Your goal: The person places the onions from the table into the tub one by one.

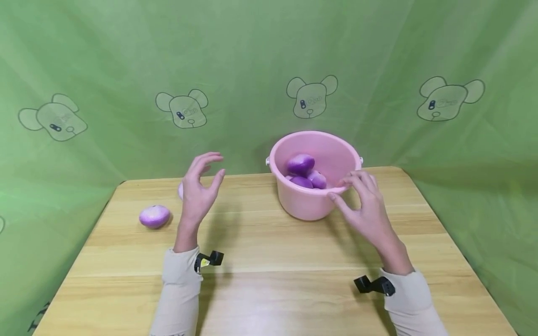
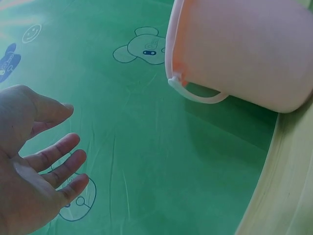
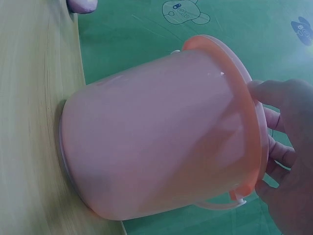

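My left hand hangs in the air above the table's left part, fingers loosely bent and thumb apart, with nothing in it. Just left of it a purple-and-white onion lies on the wood. A second onion peeks out from behind the hand, mostly hidden by it. At the right, my right hand holds the near right rim of a pink bucket, thumb outside and fingers over the edge, as the right wrist view also shows. Several purple onions lie inside the bucket.
The bucket stands upright near the back of the wooden table, its white handle hanging down at the side. A green curtain printed with bear heads rises right behind the table and along both sides.
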A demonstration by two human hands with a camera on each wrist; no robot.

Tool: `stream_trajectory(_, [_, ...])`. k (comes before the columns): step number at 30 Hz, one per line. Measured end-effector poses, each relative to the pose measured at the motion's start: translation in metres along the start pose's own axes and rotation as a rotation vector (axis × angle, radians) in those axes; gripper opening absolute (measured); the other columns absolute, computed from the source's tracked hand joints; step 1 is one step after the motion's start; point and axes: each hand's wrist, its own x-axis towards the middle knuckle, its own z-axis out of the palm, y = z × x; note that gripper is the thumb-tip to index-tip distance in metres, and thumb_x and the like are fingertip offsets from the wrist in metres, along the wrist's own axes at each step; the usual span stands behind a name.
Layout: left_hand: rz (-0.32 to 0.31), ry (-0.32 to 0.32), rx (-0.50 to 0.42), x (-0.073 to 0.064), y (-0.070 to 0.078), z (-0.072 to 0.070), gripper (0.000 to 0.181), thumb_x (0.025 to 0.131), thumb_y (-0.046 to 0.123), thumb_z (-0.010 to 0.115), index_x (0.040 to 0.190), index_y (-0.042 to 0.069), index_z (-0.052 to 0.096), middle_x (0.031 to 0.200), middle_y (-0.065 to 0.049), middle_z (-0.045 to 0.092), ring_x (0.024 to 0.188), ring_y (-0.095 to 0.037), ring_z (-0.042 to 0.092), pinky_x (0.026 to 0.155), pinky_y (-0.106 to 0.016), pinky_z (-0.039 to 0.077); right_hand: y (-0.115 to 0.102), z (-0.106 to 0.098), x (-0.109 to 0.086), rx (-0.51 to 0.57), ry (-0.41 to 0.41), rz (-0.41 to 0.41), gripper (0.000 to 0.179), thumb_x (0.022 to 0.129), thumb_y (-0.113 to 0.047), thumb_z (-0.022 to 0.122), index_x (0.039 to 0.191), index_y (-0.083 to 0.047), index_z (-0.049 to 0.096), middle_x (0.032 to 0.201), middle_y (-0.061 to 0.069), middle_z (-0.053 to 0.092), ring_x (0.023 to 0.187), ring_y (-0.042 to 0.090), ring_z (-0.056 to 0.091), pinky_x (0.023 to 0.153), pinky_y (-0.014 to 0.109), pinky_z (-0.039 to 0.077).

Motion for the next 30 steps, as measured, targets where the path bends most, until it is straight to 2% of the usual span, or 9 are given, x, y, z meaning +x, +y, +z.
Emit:
stream_trajectory(8, [-0.035,-0.005,0.021,0.001,-0.007,-0.004,0.031,0.093,0.002,0.072,0.124,0.002,0.068,0.134,-0.01,0.064,0.128,-0.022,0.055,0.108,-0.052,0.047,0.0,0.0,0.0,-0.003,0.009,-0.003,0.033,0.08,-0.006,0.086,0.106,0.002,0.068,0.113,0.013,0.061,0.114,0.028,0.048,0.099,0.05,0.04])
stream_trajectory(14, [-0.076,0.019,0.022,0.001,-0.017,-0.009,0.031,0.093,0.001,0.072,0.123,0.002,0.068,0.134,-0.011,0.064,0.127,-0.023,0.056,0.109,-0.049,0.047,0.0,0.002,0.001,0.008,0.014,-0.012,0.032,0.08,-0.005,0.086,0.106,0.0,0.068,0.114,0.013,0.061,0.114,0.027,0.048,0.098,0.047,0.04])
stream_trajectory(21, [-0.089,0.052,-0.013,0.002,0.009,-0.017,0.03,0.091,-0.011,0.066,0.121,-0.013,0.064,0.13,-0.032,0.06,0.124,-0.041,0.055,0.108,-0.059,0.045,0.0,0.004,0.001,0.01,0.013,-0.018,0.031,0.08,-0.004,0.085,0.105,0.001,0.068,0.117,0.016,0.061,0.114,0.027,0.047,0.098,0.046,0.04])
stream_trajectory(23, [-0.095,0.06,-0.01,0.002,0.002,-0.018,0.03,0.091,-0.011,0.066,0.121,-0.013,0.063,0.13,-0.032,0.06,0.124,-0.042,0.054,0.107,-0.06,0.044,0.0,0.004,0.001,0.009,0.009,-0.013,0.032,0.08,-0.004,0.085,0.106,0.001,0.068,0.118,0.017,0.06,0.114,0.028,0.047,0.098,0.047,0.04])
stream_trajectory(27, [-0.105,0.071,-0.011,0.001,-0.024,-0.018,0.031,0.092,-0.01,0.066,0.123,-0.012,0.064,0.131,-0.032,0.059,0.126,-0.043,0.053,0.108,-0.06,0.044,0.0,0.004,0.001,0.007,0.002,0.001,0.032,0.08,-0.005,0.085,0.107,0.001,0.068,0.118,0.016,0.06,0.116,0.028,0.047,0.099,0.05,0.041])
stream_trajectory(30, [-0.122,0.076,-0.013,-0.002,-0.041,-0.019,0.032,0.092,-0.007,0.068,0.124,-0.008,0.065,0.132,-0.026,0.061,0.126,-0.038,0.054,0.109,-0.058,0.044,0.0,0.003,-0.001,0.003,-0.001,0.007,0.032,0.081,-0.004,0.085,0.107,0.001,0.068,0.117,0.015,0.06,0.115,0.027,0.047,0.099,0.05,0.041])
